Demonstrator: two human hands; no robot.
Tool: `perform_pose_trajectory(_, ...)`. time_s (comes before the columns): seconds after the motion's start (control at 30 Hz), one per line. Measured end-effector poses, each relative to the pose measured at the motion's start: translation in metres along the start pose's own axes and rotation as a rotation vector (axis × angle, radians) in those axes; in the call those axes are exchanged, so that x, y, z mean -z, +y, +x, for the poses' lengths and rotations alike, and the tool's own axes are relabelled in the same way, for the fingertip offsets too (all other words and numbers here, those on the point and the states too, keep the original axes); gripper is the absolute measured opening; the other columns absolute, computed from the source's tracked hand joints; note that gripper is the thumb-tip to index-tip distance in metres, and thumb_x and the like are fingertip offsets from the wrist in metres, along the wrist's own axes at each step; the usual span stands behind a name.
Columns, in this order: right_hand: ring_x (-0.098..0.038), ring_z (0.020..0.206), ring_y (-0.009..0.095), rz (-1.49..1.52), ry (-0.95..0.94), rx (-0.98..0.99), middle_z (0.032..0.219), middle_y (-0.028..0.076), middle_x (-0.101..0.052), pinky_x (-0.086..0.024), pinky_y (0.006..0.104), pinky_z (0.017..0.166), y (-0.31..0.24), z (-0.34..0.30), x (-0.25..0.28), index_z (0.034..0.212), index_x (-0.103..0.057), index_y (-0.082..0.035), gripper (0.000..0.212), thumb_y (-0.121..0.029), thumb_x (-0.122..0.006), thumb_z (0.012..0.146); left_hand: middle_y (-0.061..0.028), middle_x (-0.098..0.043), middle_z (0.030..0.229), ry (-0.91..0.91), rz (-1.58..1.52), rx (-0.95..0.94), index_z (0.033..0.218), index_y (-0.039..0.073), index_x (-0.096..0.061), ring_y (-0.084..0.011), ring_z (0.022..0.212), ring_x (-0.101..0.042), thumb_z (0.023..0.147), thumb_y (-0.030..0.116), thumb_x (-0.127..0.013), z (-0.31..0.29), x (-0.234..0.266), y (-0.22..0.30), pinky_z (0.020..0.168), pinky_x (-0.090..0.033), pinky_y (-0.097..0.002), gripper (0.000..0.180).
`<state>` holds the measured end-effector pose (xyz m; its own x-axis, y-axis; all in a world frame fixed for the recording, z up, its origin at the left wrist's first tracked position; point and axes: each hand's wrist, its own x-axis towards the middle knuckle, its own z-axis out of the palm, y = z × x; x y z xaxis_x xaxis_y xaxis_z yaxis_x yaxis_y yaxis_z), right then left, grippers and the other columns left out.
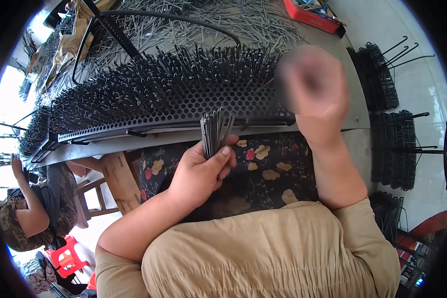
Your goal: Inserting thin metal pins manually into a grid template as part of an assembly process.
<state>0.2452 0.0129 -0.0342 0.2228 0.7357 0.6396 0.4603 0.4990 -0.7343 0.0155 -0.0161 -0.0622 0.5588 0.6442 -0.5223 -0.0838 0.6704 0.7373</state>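
My left hand (199, 168) is closed around a bundle of thin dark metal rods (215, 130), held upright over my lap with the thumb across the front. Beyond it stretches a long black perforated rack (203, 104). Many dark rods with looped tops (159, 74) stand in its holes, and bare holes show along the near side. My right hand (315, 82) is raised at the right end of the rack. A blur covers its fingers, so their position and anything in them cannot be made out.
Loose metal rods (263, 22) lie heaped behind the rack, near a red tray (313, 17) of small items. Black racks (392, 144) line the right wall. A floral cloth (270, 174) covers my lap. At left are a wooden bench (119, 179), another person (32, 216) and a red stool (67, 256).
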Motion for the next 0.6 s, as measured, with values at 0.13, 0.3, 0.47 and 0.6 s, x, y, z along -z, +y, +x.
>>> perform_pose_trajectory(0.13,-0.063,0.075,0.012,-0.265,0.000,0.240,0.087,0.007,-0.067,-0.050,0.0214,0.066,0.005,0.001,-0.003,0.105,-0.060,0.000,0.026,0.007,-0.069,0.082,-0.0020,-0.061,0.089,0.030,0.087,-0.019,0.124,0.005,-0.051,-0.0050,0.067,-0.050,0.102,0.013,-0.045,0.001,-0.002,-0.001,0.047,-0.038,-0.0184,0.025)
perform_pose_trajectory(0.3,-0.063,0.076,0.017,-0.488,-0.163,0.384,0.085,0.009,-0.065,-0.050,0.0261,0.065,0.007,0.003,-0.003,0.093,-0.067,-0.002,0.018,0.008,-0.071,0.078,-0.0081,-0.062,0.090,0.052,0.091,-0.060,0.116,0.002,-0.052,-0.0096,0.068,-0.053,0.100,0.011,-0.046,0.005,0.001,-0.004,0.045,-0.036,-0.0193,0.019)
perform_pose_trajectory(0.47,-0.059,0.074,0.009,-0.172,-0.191,0.016,0.086,0.005,-0.066,-0.045,0.0217,0.058,-0.015,-0.030,-0.014,0.099,-0.069,-0.002,0.020,0.005,-0.071,0.081,-0.0050,-0.065,0.086,0.031,0.014,-0.070,0.107,0.005,-0.054,-0.0059,0.063,-0.054,0.100,0.011,-0.049,0.005,0.002,-0.004,0.046,-0.039,-0.0183,0.010)
perform_pose_trajectory(0.6,-0.059,0.076,0.007,0.164,-0.357,-0.514,0.092,0.006,-0.067,-0.044,0.0190,0.057,-0.029,-0.041,-0.010,0.105,-0.066,-0.002,0.015,-0.006,-0.064,0.091,-0.0047,-0.066,0.085,0.042,-0.021,-0.124,0.106,0.006,-0.054,-0.0056,0.064,-0.054,0.100,0.012,-0.051,0.004,-0.003,-0.001,0.047,-0.039,-0.0182,0.009)
